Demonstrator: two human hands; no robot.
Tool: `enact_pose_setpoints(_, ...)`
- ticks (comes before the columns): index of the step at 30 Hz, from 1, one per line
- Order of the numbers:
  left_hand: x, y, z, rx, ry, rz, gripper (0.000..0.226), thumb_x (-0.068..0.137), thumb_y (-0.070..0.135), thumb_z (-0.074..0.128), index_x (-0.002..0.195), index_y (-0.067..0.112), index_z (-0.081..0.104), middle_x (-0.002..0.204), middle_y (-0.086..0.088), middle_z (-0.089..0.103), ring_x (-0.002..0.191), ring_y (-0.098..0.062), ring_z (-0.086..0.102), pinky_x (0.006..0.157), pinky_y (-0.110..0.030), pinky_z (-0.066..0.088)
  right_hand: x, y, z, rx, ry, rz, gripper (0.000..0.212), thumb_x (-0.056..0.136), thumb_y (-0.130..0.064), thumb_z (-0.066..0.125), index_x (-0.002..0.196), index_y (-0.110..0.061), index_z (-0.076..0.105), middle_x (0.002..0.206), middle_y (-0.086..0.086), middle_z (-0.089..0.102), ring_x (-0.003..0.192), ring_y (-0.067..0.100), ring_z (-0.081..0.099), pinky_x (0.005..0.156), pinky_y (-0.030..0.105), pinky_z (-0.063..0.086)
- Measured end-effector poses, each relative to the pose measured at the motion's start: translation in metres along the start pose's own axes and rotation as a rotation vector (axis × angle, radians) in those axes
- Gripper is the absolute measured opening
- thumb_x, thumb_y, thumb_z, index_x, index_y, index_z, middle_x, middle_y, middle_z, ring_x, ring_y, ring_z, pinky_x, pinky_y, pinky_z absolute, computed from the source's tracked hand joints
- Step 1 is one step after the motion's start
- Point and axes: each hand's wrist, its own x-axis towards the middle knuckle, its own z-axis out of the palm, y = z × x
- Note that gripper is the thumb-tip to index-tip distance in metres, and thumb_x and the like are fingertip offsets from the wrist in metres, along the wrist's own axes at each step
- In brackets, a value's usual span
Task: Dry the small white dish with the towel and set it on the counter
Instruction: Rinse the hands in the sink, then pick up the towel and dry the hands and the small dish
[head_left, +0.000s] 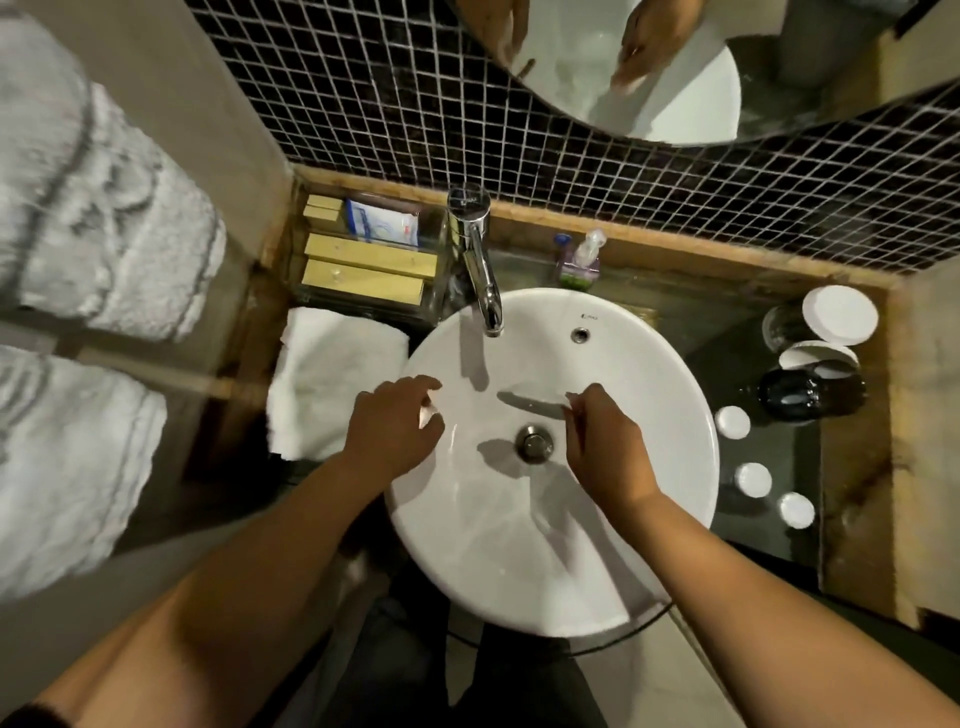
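Note:
Both of my hands hover over the round white sink basin (649, 364). Between them is a small white dish (530, 404), barely distinguishable from the white basin; only a dark crescent along its rim shows. My left hand (395, 426) curls around its left edge, with a pale bit of rim at the fingertips. My right hand (602, 441) pinches its right edge. A folded white towel (337, 379) lies on the counter just left of the basin, beside my left wrist.
A chrome faucet (480, 260) stands behind the basin. Boxes in a clear organizer (363, 260) sit at the back left, a soap bottle (582, 260) behind the basin. Lidded jars (836, 314), a dark bottle (805, 395) and small white caps (732, 422) crowd the dark counter on the right. Towels (104, 234) hang far left.

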Motion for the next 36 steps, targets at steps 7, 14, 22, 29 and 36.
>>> enact_pose_setpoints(7,0.001,-0.029,-0.013,-0.010,0.202,-0.240,0.042,0.094,0.027,0.059,0.135,0.027,0.051,0.129,-0.002,0.062,0.113,-0.025,0.058,0.099,-0.048,0.047,-0.013,-0.039,0.012,0.268,0.038,0.178,0.015,0.098,-0.021,0.056,0.086,-0.016,0.048,0.072,0.001,0.066,0.063,0.012,0.063,0.058,0.029,0.047)
enact_pose_setpoints(14,0.036,-0.041,-0.009,0.045,0.109,-0.303,0.065,0.096,0.050,0.051,0.151,0.034,0.020,0.145,-0.013,0.039,0.120,-0.035,0.049,0.098,-0.052,0.046,-0.046,-0.068,0.049,0.647,0.026,0.540,0.019,0.096,-0.016,0.061,0.091,-0.005,0.047,0.088,0.016,0.067,0.056,0.005,0.071,0.052,0.010,0.046)
enact_pose_setpoints(22,0.053,-0.055,-0.005,0.202,0.021,-0.370,0.097,0.079,0.070,0.059,0.153,0.040,0.003,0.156,-0.010,0.012,0.133,-0.047,0.028,0.103,-0.056,0.040,-0.070,-0.072,0.063,0.707,-0.058,0.501,0.027,0.093,-0.008,0.065,0.114,-0.020,0.054,0.080,0.012,0.050,0.066,0.013,0.061,0.075,0.040,0.064)
enact_pose_setpoints(29,0.032,-0.062,-0.020,0.203,0.152,-0.216,0.079,0.082,0.024,0.076,0.149,0.028,0.035,0.145,-0.014,0.045,0.115,-0.037,0.053,0.093,-0.046,0.051,-0.064,-0.087,0.058,0.795,-0.075,0.592,0.043,0.099,-0.005,0.046,0.137,-0.024,0.043,0.094,0.007,0.052,0.077,0.020,0.078,0.078,0.029,0.060)
enact_pose_setpoints(36,-0.035,-0.029,-0.089,-0.273,0.714,0.125,0.054,0.076,0.002,0.068,0.128,0.000,0.058,0.122,-0.017,0.065,0.114,-0.030,0.060,0.101,-0.038,0.049,-0.045,-0.116,0.039,0.944,-0.068,0.673,0.012,0.084,-0.001,0.057,0.090,-0.008,0.050,0.102,0.023,0.059,0.090,0.043,0.074,0.057,0.028,0.057)
